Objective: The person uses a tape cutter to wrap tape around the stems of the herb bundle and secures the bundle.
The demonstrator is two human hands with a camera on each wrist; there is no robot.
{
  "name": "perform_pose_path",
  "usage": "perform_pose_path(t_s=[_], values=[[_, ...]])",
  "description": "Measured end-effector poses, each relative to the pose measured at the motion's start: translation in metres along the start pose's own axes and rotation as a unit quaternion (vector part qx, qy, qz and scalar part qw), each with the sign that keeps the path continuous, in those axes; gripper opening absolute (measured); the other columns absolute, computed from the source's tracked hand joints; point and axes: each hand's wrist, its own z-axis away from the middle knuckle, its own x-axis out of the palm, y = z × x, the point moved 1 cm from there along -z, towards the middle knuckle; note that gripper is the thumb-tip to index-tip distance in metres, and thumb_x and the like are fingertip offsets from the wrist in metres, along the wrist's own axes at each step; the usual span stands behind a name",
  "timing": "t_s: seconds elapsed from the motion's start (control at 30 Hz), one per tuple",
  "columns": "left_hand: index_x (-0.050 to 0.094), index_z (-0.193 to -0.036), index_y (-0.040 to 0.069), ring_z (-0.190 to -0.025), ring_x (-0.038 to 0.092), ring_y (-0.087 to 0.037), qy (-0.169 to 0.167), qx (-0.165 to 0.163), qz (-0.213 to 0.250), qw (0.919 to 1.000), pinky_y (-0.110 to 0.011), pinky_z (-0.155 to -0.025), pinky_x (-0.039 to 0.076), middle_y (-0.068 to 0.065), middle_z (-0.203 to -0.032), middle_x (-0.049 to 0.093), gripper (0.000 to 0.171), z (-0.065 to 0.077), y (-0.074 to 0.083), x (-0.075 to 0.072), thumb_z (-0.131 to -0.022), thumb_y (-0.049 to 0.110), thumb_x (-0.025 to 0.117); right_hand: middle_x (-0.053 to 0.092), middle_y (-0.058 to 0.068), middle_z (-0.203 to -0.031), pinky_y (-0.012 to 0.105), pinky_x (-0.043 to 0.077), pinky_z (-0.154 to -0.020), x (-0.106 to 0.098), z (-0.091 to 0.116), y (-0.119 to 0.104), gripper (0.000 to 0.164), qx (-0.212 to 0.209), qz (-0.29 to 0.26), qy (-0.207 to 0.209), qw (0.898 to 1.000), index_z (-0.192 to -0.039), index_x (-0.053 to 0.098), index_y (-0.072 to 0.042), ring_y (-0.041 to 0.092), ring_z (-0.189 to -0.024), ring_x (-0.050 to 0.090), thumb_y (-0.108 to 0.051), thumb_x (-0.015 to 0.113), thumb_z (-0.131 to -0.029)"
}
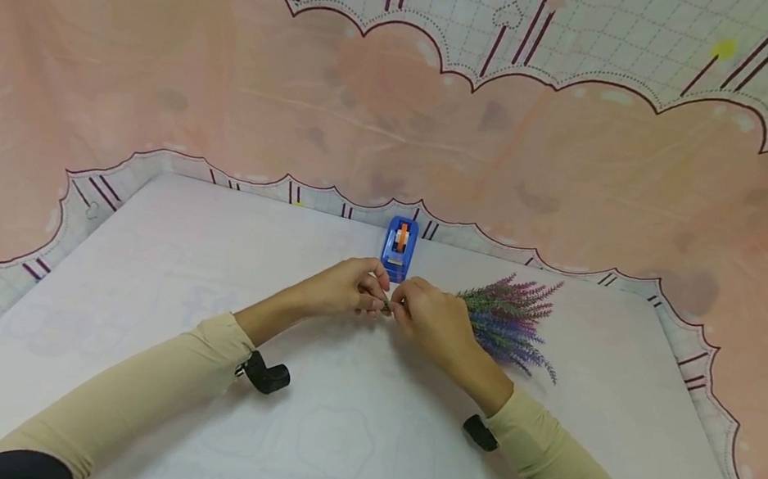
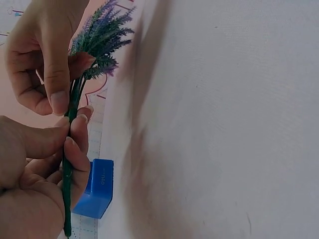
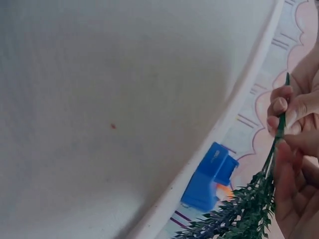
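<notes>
A bunch of artificial lavender (image 1: 516,325), purple and pink with green leaves, is held between both hands over the table. My left hand (image 1: 350,288) grips its green stem (image 2: 67,199), thumb on one side and curled fingers on the other; the stem's tip sticks out past the palm. Just above that grip, where the thin branches join the stem, my right hand (image 1: 439,322) pinches with thumb and fingers. The two hands' fingertips are close together. In the head view the right hand covers part of the branches, and the flower heads fan out to the right.
A blue tape dispenser (image 1: 398,250) with an orange core stands just beyond the hands, near the table's far edge. The white table (image 1: 294,441) has faint printing showing through. A patterned pink cloth (image 1: 285,101) hangs behind it and along its sides.
</notes>
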Motion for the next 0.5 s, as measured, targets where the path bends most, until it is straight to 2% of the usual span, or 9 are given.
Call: perform_pose_path(t_s=[0.23, 0.37, 0.5], values=[[0.051, -0.116, -0.006, -0.081, 0.064, -0.031, -0.008, 0.001, -0.001, 1.0000, -0.031, -0.068, 0.050, -0.027, -0.098, 0.070, 0.021, 0.0001, 0.0001, 0.0002, -0.096, -0.012, 0.057, 0.065, 0.000, -0.090, 0.026, 0.045, -0.048, 0.0006, 0.0033, 0.0021, 0.015, 0.022, -0.029, 0.043, 0.998, -0.097, 0.070, -0.012, 0.011, -0.059, 0.057, -0.017, 0.081, -0.088], [0.052, -0.115, -0.004, -0.082, 0.065, -0.031, -0.010, -0.004, 0.000, 0.9999, -0.033, -0.070, 0.051, -0.027, -0.100, 0.071, 0.021, 0.0000, 0.0004, 0.0002, -0.096, -0.011, 0.058, 0.068, -0.003, -0.088, 0.027, 0.049, -0.051, -0.0011, 0.0030, 0.0037, 0.006, -0.015, -0.021, 0.058, 0.998, -0.090, 0.076, -0.015, 0.012, -0.065, 0.061, -0.012, 0.081, -0.087], [0.052, -0.114, -0.003, -0.083, 0.066, -0.032, -0.009, -0.007, -0.004, 0.9999, -0.034, -0.070, 0.052, -0.023, -0.099, 0.073, 0.020, 0.0005, 0.0018, -0.0013, -0.096, -0.009, 0.060, 0.067, -0.003, -0.086, 0.026, 0.052, -0.060, -0.0010, 0.0026, 0.0067, 0.003, -0.071, 0.028, 0.049, 0.996, -0.088, 0.079, -0.015, 0.015, -0.076, 0.058, -0.013, 0.081, -0.087]])
